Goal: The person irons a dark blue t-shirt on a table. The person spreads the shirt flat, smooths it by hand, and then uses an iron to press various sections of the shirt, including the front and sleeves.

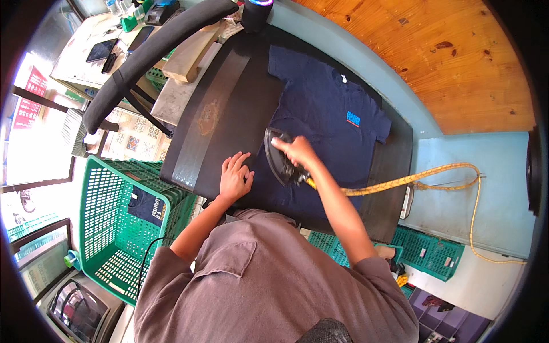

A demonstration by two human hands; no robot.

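Observation:
A navy T-shirt point(319, 103) lies spread over a dark ironing table point(240, 98), its collar toward the far side and a small blue print on its chest. My right hand point(300, 152) grips the handle of a clothes iron point(276, 158), which rests on the shirt's left side. From the iron a yellow cord point(381, 184) runs off to the right. My left hand point(235, 178) lies on the table's near edge, left of the shirt, fingers apart and holding nothing. The iron's soleplate is hidden from above.
A tall green plastic basket point(98, 214) stands at left with a folded dark shirt point(146, 206) in it. A padded black sleeve board point(141, 64) arches over the table's far left. More green baskets point(422, 248) sit low at right. The cord loops against a blue wall point(497, 193).

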